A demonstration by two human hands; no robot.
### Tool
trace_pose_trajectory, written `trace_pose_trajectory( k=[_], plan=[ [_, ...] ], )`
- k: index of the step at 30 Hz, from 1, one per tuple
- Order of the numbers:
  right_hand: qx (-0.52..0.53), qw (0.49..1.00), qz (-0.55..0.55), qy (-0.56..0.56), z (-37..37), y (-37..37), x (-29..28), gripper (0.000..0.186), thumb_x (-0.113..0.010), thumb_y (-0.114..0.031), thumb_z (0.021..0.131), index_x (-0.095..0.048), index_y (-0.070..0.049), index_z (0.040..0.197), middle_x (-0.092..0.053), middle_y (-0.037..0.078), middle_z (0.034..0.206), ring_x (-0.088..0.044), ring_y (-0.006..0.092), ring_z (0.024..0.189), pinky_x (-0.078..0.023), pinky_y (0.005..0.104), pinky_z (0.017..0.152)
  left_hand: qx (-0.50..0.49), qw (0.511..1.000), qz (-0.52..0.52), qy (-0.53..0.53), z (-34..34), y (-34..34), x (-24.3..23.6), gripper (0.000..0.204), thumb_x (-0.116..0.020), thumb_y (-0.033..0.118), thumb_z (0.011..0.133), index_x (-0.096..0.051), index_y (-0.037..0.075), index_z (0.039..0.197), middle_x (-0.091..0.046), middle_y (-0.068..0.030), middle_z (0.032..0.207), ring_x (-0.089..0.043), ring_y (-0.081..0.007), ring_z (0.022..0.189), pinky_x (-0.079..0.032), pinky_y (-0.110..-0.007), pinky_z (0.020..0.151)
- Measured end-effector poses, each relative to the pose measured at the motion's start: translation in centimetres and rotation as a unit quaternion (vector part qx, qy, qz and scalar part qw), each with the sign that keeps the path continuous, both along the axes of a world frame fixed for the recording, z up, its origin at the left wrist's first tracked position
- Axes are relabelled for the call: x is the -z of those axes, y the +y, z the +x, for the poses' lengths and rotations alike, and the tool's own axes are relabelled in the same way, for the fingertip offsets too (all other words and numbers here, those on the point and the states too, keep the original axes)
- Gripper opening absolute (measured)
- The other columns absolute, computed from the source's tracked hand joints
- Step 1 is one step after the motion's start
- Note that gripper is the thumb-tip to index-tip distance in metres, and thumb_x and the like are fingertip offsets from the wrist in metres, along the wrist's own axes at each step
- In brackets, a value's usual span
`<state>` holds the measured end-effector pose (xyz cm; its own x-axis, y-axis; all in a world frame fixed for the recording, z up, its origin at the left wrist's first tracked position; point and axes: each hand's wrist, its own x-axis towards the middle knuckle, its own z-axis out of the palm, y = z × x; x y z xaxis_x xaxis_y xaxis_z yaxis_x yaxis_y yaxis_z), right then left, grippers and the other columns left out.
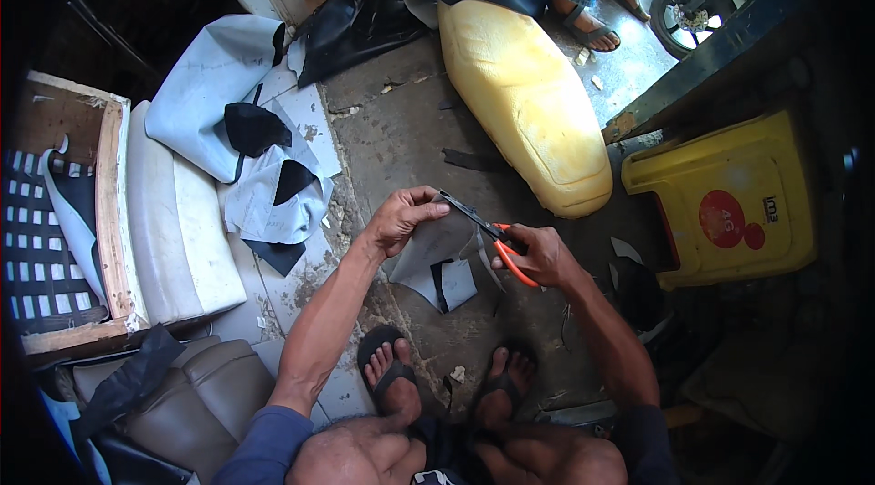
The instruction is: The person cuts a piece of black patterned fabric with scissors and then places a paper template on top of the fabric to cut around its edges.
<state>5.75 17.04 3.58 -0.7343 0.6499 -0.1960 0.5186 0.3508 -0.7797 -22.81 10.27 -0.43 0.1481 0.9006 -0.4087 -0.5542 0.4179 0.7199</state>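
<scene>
My left hand (403,219) pinches the upper edge of a grey sheet (434,243), which looks like vinyl or leatherette and hangs down in front of my feet. In my right hand (540,257) is a pair of scissors with orange handles (518,268). Their dark blades point up and left, reaching the sheet's edge close to my left thumb. Whether the blades are parted cannot be told. Low on the sheet, a black patch shows beside a paler flap.
Ahead lies a yellow foam seat pad (519,102), with black sheeting (365,15) behind it. A yellow plastic stool (729,202) is at right. Pale offcuts (278,193), a white cushion (178,221) and a wooden frame (114,202) lie left. Another person's sandalled feet (588,29) stand far right.
</scene>
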Motion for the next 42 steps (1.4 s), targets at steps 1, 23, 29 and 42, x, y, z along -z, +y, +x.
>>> trace_pose_trajectory(
  k=[1, 23, 29, 42],
  plan=[
    [0.0, 1.0, -0.006, -0.002, -0.1, 0.1, -0.3, 0.057, -0.084, -0.049, 0.079, -0.072, -0.002, 0.109, -0.063, 0.013, 0.066, -0.06, 0.0238, 0.056, -0.047, 0.0378, 0.056, 0.001, 1.0, -0.001, 0.0, -0.1, -0.1, 0.1, 0.013, -0.074, 0.008, 0.091, -0.072, 0.002, 0.103, -0.073, -0.0042, 0.093, -0.07, -0.0123, 0.083, -0.058, -0.027, 0.077],
    [-0.01, 0.999, -0.002, -0.048, -0.2, 0.5, -1.9, 0.063, -0.083, -0.055, 0.077, -0.072, -0.009, 0.118, -0.068, 0.014, 0.071, -0.065, 0.0278, 0.06, -0.049, 0.04, 0.058, 0.009, 0.999, 0.021, 0.044, 0.8, -0.5, -0.8, 0.019, -0.07, 0.007, 0.093, -0.073, 0.001, 0.111, -0.074, -0.0044, 0.101, -0.068, -0.0122, 0.095, -0.053, -0.027, 0.089],
    [0.001, 1.0, -0.007, -0.017, 0.4, 0.4, -1.2, 0.058, -0.083, -0.052, 0.078, -0.073, -0.006, 0.113, -0.068, 0.015, 0.07, -0.064, 0.0275, 0.058, -0.048, 0.0392, 0.057, -0.004, 1.0, 0.007, 0.001, 1.4, -0.4, -1.5, 0.015, -0.071, 0.01, 0.094, -0.073, 0.002, 0.106, -0.073, -0.0036, 0.099, -0.068, -0.0119, 0.091, -0.053, -0.027, 0.087],
    [0.002, 1.0, 0.001, -0.016, 0.2, 0.3, -1.4, 0.056, -0.082, -0.054, 0.078, -0.073, -0.004, 0.103, -0.069, 0.015, 0.072, -0.066, 0.0296, 0.062, -0.049, 0.0405, 0.059, -0.013, 0.998, -0.003, 0.06, 2.1, -0.7, -2.5, 0.017, -0.071, 0.011, 0.092, -0.074, 0.001, 0.105, -0.073, -0.0038, 0.094, -0.067, -0.0116, 0.086, -0.053, -0.026, 0.082]
  ],
)
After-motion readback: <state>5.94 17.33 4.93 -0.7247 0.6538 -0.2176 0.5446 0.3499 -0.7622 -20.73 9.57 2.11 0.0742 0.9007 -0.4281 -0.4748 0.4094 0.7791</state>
